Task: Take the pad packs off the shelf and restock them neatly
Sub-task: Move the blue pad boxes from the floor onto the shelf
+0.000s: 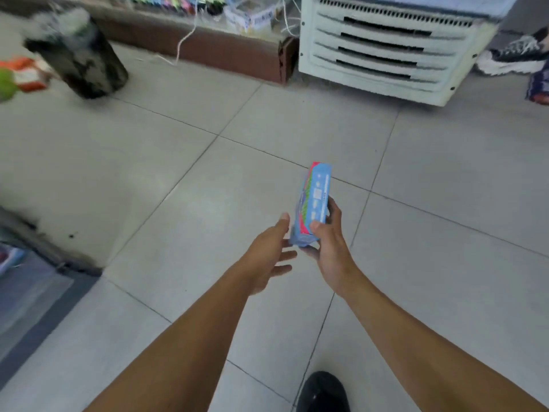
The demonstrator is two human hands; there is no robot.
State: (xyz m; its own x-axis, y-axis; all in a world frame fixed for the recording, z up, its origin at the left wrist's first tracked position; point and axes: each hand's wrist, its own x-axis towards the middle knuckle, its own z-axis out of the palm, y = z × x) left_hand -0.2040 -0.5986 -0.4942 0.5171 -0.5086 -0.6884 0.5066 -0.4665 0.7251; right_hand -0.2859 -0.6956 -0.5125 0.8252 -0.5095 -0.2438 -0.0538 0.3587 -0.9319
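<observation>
Gripping one blue pad pack (312, 203) upright in my right hand (328, 248) above the floor tiles (148, 179), left hand (267, 257) loose-fingered beside it, I judge restocking barely begun, no shelf visible.

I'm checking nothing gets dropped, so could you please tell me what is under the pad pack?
Right under the pad pack are the right hand's fingers, supporting its lower end, with bare floor tiles below. The pack's underside and the fingertips beneath it are hidden.
</observation>
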